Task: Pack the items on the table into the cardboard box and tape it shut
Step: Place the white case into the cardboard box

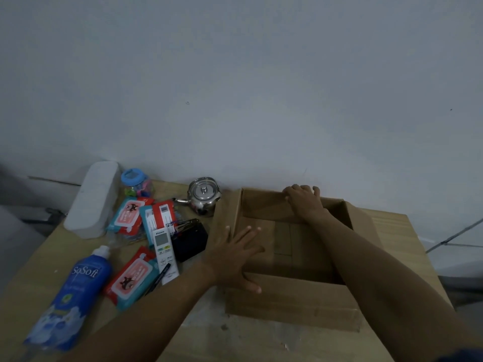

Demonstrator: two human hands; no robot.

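With your left hand (235, 254) flat and open on the box's (287, 301) left edge and your right hand (303, 202) gripping its far flap, the remote (162, 244) lies leftward, nearest your left.

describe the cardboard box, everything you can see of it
The cardboard box is plain brown, open-topped, flaps folded outward. Nothing shows on its floor, though the right arm hides part. It sits upright on the wooden table, by the wall, a steel kettle beside its far-left corner. The left hand presses flat on its left side; the right hand hooks its fingers over the far rim.
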